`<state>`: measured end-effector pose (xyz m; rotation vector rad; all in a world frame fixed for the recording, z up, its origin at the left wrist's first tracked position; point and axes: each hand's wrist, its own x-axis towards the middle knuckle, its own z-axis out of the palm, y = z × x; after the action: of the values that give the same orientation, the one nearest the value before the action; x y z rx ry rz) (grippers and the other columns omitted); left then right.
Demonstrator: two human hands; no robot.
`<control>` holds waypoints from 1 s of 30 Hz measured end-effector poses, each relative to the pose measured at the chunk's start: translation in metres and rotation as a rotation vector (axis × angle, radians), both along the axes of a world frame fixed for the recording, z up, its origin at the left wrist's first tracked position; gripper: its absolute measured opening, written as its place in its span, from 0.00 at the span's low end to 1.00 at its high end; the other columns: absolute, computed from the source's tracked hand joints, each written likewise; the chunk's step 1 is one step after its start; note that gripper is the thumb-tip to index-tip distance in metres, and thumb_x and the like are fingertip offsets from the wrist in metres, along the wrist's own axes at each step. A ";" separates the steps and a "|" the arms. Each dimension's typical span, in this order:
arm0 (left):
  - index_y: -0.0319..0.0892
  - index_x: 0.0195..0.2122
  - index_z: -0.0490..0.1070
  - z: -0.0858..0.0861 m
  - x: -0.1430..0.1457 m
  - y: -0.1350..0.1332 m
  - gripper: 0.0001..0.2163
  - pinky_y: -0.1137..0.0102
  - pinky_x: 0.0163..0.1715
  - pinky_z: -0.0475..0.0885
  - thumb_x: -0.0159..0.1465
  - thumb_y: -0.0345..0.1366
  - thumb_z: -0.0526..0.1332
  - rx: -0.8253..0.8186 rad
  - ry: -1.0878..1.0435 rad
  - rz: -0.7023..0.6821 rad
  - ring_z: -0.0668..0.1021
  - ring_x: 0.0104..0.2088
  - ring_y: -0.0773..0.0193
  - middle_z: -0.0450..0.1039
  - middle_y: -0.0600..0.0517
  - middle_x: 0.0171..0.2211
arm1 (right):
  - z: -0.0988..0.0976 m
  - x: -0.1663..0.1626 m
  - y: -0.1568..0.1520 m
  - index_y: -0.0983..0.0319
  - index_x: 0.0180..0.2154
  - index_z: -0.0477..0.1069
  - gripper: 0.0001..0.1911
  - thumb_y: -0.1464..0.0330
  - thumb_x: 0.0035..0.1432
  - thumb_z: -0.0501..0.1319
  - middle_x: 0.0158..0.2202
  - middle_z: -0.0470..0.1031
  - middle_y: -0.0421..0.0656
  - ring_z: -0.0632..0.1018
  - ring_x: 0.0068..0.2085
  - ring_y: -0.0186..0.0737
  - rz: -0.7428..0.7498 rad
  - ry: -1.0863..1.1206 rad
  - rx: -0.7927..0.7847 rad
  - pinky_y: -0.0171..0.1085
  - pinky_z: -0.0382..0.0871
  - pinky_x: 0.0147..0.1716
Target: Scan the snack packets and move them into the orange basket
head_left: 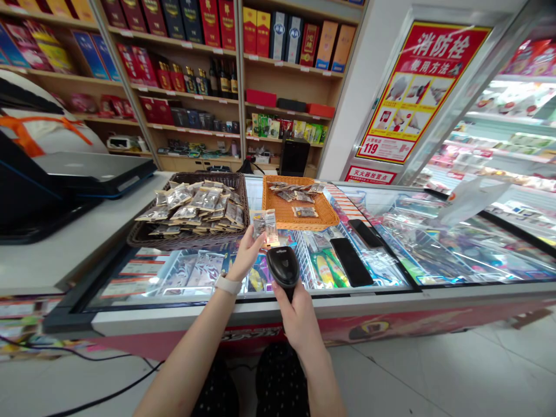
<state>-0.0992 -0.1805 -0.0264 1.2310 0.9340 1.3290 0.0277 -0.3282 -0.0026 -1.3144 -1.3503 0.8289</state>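
My left hand (247, 253) pinches a small clear snack packet (270, 227) by its near edge, above the freezer's glass lid. My right hand (296, 310) is wrapped round the handle of a black barcode scanner (283, 265), whose head points at the packet from close by. Behind my left hand, a dark brown wicker basket (143, 236) is heaped with similar packets (204, 200). To its right an orange woven basket (324, 211) holds several packets of the same look (304, 212). The print on the held packet is too small to read.
Two black phones (351, 262) (365, 233) lie on the glass of the chest freezer (174, 315). A grey counter (87, 231) with a dark device (91, 171) adjoins on the left. Shelves of boxes and bottles (182, 43) stand behind. A black cable (117, 394) crosses the floor.
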 end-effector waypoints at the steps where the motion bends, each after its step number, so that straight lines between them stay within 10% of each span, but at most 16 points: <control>1: 0.46 0.54 0.67 0.000 0.000 0.000 0.24 0.72 0.27 0.75 0.60 0.51 0.66 -0.001 0.000 -0.001 0.83 0.37 0.59 0.78 0.48 0.47 | -0.001 0.000 0.000 0.63 0.58 0.72 0.23 0.59 0.67 0.60 0.53 0.81 0.51 0.79 0.56 0.54 -0.003 -0.003 -0.002 0.42 0.70 0.52; 11: 0.43 0.50 0.70 0.001 0.000 -0.003 0.23 0.75 0.26 0.74 0.59 0.50 0.68 0.055 -0.076 0.023 0.81 0.35 0.62 0.79 0.48 0.44 | -0.004 -0.003 0.001 0.63 0.57 0.73 0.22 0.59 0.67 0.61 0.52 0.81 0.51 0.79 0.55 0.54 -0.002 0.041 0.029 0.43 0.70 0.52; 17: 0.42 0.47 0.69 0.045 -0.026 -0.002 0.21 0.76 0.19 0.70 0.57 0.47 0.69 0.195 0.046 0.144 0.76 0.25 0.68 0.77 0.51 0.36 | 0.001 -0.017 0.013 0.62 0.54 0.75 0.21 0.56 0.67 0.61 0.47 0.83 0.48 0.80 0.50 0.53 0.071 0.164 0.071 0.42 0.71 0.49; 24: 0.36 0.46 0.74 0.136 -0.123 0.082 0.19 0.71 0.32 0.73 0.59 0.46 0.63 0.289 0.492 0.618 0.77 0.33 0.61 0.78 0.47 0.35 | 0.007 -0.040 0.016 0.63 0.50 0.77 0.19 0.57 0.66 0.61 0.43 0.82 0.46 0.79 0.45 0.50 0.181 0.236 0.059 0.41 0.70 0.47; 30: 0.33 0.46 0.75 0.149 -0.177 0.154 0.23 0.55 0.49 0.72 0.57 0.47 0.62 -0.111 1.200 0.657 0.77 0.53 0.38 0.77 0.31 0.48 | 0.002 -0.044 0.008 0.62 0.48 0.77 0.15 0.60 0.66 0.61 0.42 0.82 0.47 0.80 0.45 0.50 0.219 0.226 0.025 0.41 0.70 0.46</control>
<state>-0.2762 -0.0261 0.1222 1.7094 2.3699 0.8650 -0.0163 -0.3198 -0.0010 -1.0309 -1.3325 1.0726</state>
